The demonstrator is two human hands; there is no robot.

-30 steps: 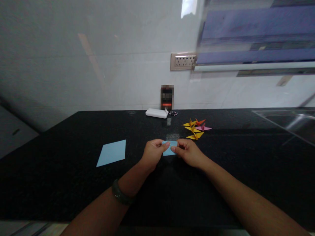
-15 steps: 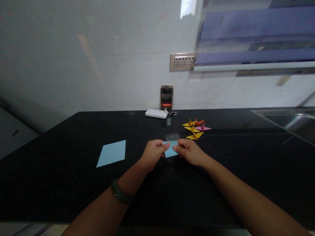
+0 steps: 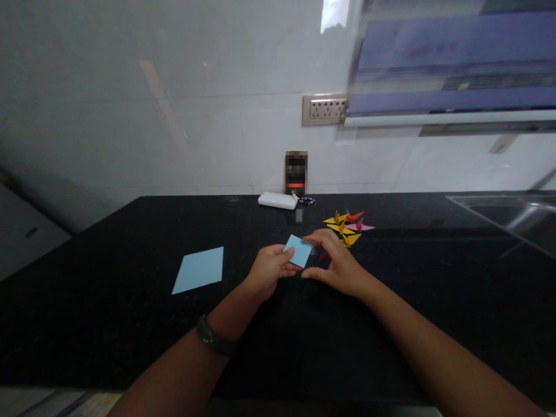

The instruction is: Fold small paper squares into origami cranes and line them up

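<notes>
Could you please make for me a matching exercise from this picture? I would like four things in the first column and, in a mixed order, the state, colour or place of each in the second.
Column one
1. Left hand
2. Right hand
3. Large blue sheet
4. Paper cranes

Column two
a. Yellow, orange-red and pink
b. Gripping the small blue paper
c. Lying flat on the dark counter
d. Thumb and fingers spread apart

Right pairs: 1-b, 2-d, 3-c, 4-a.

Dim light, glare on wall (image 3: 234, 139), pixelated upright object (image 3: 296, 171)
</notes>
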